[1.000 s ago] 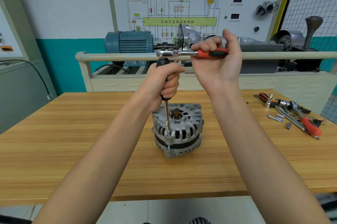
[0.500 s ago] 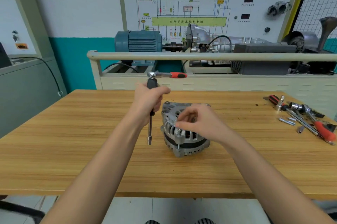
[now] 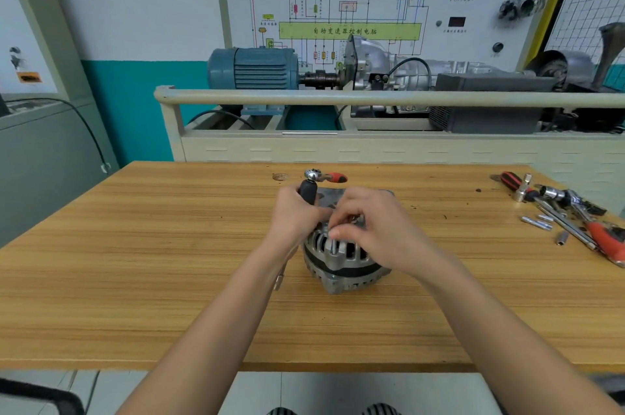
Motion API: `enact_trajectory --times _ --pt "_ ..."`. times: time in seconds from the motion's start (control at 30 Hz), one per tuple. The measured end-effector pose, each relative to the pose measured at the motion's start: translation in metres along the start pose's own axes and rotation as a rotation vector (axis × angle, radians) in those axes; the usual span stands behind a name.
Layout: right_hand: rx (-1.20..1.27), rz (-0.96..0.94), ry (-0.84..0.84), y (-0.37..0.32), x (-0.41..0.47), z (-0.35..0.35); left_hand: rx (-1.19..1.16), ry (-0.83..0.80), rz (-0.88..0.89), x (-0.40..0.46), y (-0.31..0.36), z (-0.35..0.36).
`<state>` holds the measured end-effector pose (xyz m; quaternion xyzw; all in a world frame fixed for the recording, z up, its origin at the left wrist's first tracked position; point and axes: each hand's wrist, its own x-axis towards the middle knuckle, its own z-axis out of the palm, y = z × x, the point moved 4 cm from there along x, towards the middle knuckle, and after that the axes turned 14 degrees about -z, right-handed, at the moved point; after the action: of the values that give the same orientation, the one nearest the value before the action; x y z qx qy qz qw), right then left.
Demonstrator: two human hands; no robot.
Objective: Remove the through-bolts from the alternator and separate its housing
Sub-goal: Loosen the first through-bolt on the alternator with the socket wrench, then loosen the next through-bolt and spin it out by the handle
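The silver alternator [image 3: 341,262] stands on the wooden table [image 3: 169,262], pulley side up. My left hand [image 3: 297,215] grips the black grip of the ratchet with its extension bar [image 3: 308,191]; the ratchet head and red handle stick out above my fist, and the bar's socket end [image 3: 278,281] hangs by the table left of the alternator. My right hand [image 3: 368,228] rests on top of the alternator, and its thumb and fingertips pinch a through-bolt [image 3: 333,245] that stands partly out of the front of the housing.
Loose tools lie at the table's right end: a red-handled ratchet [image 3: 605,238], sockets and extension bars [image 3: 554,198], and small bolts [image 3: 537,223]. Behind the table stands a training bench with a rail [image 3: 372,98] and a blue motor [image 3: 253,68].
My right hand let go of the ratchet handle and came down onto the alternator's bolt. My left hand lifted the tool off the bolt, then lowered it to the alternator's left.
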<state>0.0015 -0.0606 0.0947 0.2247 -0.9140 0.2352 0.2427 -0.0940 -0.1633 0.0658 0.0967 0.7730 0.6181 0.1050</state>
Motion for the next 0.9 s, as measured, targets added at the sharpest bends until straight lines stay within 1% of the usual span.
enact_trajectory --times 0.17,0.27,0.33,0.43,0.53,0.6,0.7,0.8,0.9 --pt "0.04 -0.026 0.138 -0.004 0.008 -0.025 -0.02 -0.012 -0.022 -0.002 0.001 -0.001" --pt "0.077 -0.013 0.178 -0.006 0.005 -0.034 -0.058 -0.004 -0.053 -0.002 0.002 -0.001" --pt "0.116 0.004 0.246 -0.005 0.0 -0.04 -0.055 -0.002 -0.076 -0.003 0.003 -0.001" --pt "0.167 0.085 0.402 0.008 -0.012 -0.059 -0.092 -0.04 -0.076 -0.009 0.01 0.001" --pt "0.189 0.193 0.579 0.034 -0.033 -0.08 -0.16 -0.109 -0.014 -0.017 0.03 0.005" --pt "0.158 0.262 0.664 0.055 -0.052 -0.088 -0.234 -0.166 0.027 -0.023 0.047 0.012" --pt "0.068 0.433 0.659 0.093 -0.082 -0.081 -0.307 -0.272 0.045 -0.028 0.067 0.032" --pt "0.039 0.602 0.624 0.132 -0.111 -0.06 -0.347 -0.357 0.007 -0.028 0.075 0.06" --pt "-0.031 0.686 0.613 0.158 -0.133 -0.039 -0.361 -0.39 -0.048 -0.025 0.072 0.085"
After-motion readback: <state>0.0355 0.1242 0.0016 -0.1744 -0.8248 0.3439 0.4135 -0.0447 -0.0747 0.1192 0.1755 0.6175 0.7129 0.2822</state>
